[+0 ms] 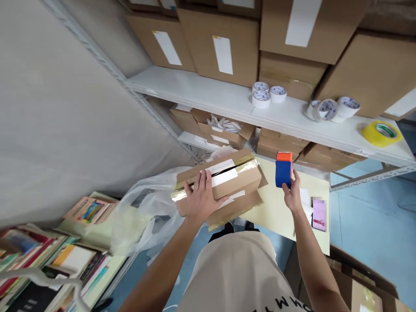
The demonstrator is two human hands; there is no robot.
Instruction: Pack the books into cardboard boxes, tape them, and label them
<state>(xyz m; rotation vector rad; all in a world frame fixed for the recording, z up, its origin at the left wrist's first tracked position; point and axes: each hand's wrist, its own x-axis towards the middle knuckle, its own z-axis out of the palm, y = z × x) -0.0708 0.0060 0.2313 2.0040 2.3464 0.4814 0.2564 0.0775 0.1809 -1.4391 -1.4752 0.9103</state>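
Note:
A cardboard box [232, 182] with strips of shiny tape and white labels sits tilted on the pale tabletop. A dark gap runs along the middle of its top, and one flap hangs out at its near side. My left hand [202, 197] lies flat on the top of this box with its fingers stretched out. To the right, above the table, my right hand [292, 193] grips a blue and orange block-shaped object [284, 171] from below. What kind of object it is, I cannot make out.
Behind the table [269, 212], a shelf [208, 89] carries cardboard boxes, white tape rolls [261, 99] and a yellow tape roll [381, 133]. A phone [319, 214] lies at the table's right. Clear plastic sheeting [133, 216] and stacked books [78, 260] are at left.

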